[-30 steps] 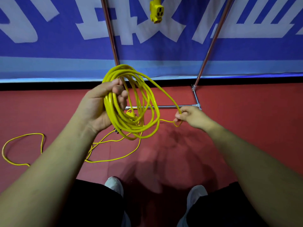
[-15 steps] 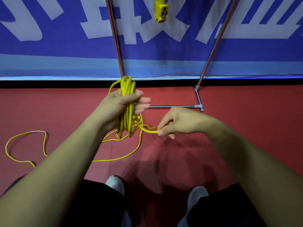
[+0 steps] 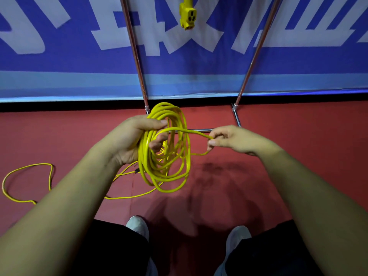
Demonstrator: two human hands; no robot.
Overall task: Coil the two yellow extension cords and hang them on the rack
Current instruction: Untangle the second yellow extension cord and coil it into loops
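Yellow extension cord (image 3: 165,148) hangs as a bundle of loops from the left hand (image 3: 132,140), which is closed around the top left of the coil, thumb over the strands and fingers curled through the middle. The loops droop below the hand, above the red floor (image 3: 298,156). One strand runs from the coil to the right, where the right hand (image 3: 229,139) pinches it between thumb and fingertips; the two hands are apart, with the coil between them. A slack tail of the same cord (image 3: 27,182) trails off the bundle to the left and lies in wide bends on the floor. Beyond the hands stands the rack (image 3: 137,56), its two metal uprights rising against a blue banner with white lettering (image 3: 59,56) and a low crossbar near the floor. A yellow socket end (image 3: 188,15) hangs high between the uprights. At the near edge, two light shoes (image 3: 137,226) and dark trouser legs show.
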